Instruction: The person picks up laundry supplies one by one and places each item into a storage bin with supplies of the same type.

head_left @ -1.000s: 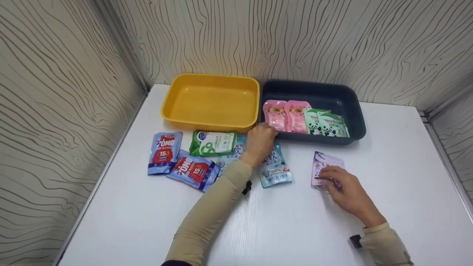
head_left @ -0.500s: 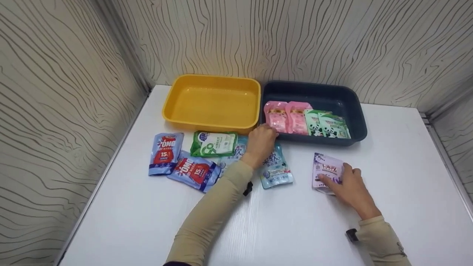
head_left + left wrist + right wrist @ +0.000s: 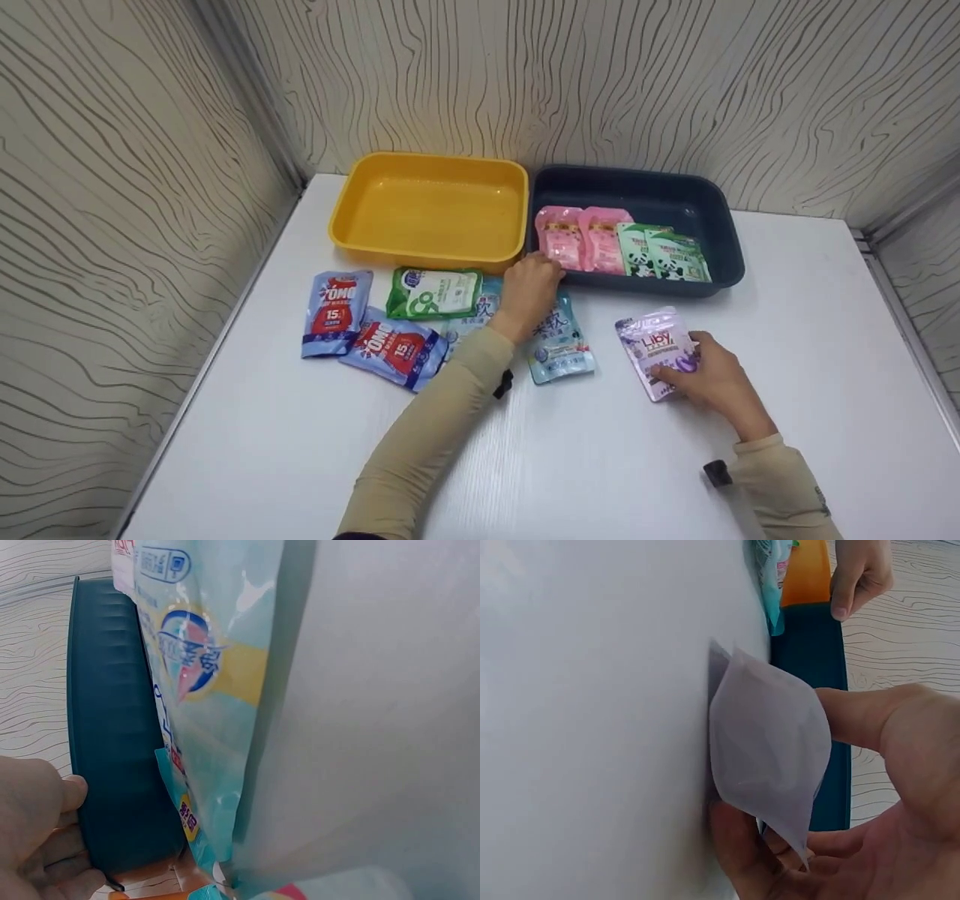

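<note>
With the thumb on its printed front and the other fingers behind its right edge, my right hand [image 3: 720,386] holds a purple Liby detergent pouch [image 3: 649,345]. The right wrist view shows the pouch's pale bottom [image 3: 769,735] between thumb and fingers, close to the table. My left hand [image 3: 529,292] pinches the rim of the dark blue bin [image 3: 652,283] at its front left corner, beside the yellow bin. In the left wrist view the thumb [image 3: 73,793] presses on that rim and the fingers curl beneath. Teal pouches [image 3: 559,345] lie under and beside the left forearm.
Inside the dark bin lie two pink pouches [image 3: 562,232] and two green panda pouches [image 3: 675,259]. The yellow bin [image 3: 427,251] stands to its left. Two blue OMO pouches [image 3: 334,315] and a green-and-white pouch [image 3: 435,292] lie on the table at the left.
My right hand has shifted from over the purple pouch to its right side and grips it there. The pouch has turned, its top end swinging left and its label uncovered. My left hand stays put.
</note>
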Action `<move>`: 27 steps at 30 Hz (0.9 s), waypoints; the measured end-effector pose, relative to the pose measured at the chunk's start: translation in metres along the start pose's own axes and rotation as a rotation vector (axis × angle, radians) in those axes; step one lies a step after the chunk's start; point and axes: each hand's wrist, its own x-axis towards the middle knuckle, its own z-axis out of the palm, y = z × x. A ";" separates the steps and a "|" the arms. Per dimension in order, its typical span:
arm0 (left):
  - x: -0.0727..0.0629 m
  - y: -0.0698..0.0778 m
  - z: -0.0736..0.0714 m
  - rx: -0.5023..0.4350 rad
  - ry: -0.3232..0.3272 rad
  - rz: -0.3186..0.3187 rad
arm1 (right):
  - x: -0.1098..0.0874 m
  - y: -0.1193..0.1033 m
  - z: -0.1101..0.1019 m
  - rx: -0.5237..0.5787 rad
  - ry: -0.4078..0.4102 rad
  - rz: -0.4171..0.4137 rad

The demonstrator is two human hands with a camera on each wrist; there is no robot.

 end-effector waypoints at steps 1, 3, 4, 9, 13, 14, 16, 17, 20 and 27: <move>0.000 0.000 0.000 -0.001 -0.003 0.001 | -0.001 0.001 -0.001 0.009 0.001 -0.014; 0.000 0.000 0.000 -0.007 -0.006 0.001 | -0.002 0.001 -0.005 0.028 0.002 -0.041; 0.000 0.001 0.000 -0.015 -0.007 0.000 | -0.003 0.002 -0.007 0.041 0.002 -0.055; 0.000 0.000 0.000 -0.022 -0.013 -0.002 | -0.006 -0.001 -0.019 0.092 -0.009 -0.084; 0.000 -0.001 0.000 -0.017 -0.021 0.001 | -0.007 -0.006 -0.028 0.109 -0.014 -0.078; 0.000 -0.001 0.000 -0.017 -0.021 0.000 | -0.007 -0.008 -0.031 0.112 -0.015 -0.079; 0.000 -0.001 0.000 -0.010 -0.021 -0.003 | -0.006 -0.011 -0.036 0.117 -0.012 -0.090; 0.000 -0.001 0.000 -0.004 -0.022 -0.004 | -0.006 -0.013 -0.039 0.118 -0.010 -0.099; 0.000 -0.001 0.000 0.007 -0.018 -0.010 | -0.004 -0.017 -0.047 0.110 -0.003 -0.120; 0.000 -0.001 0.001 -0.007 -0.001 -0.005 | 0.007 -0.025 -0.063 0.152 0.026 -0.126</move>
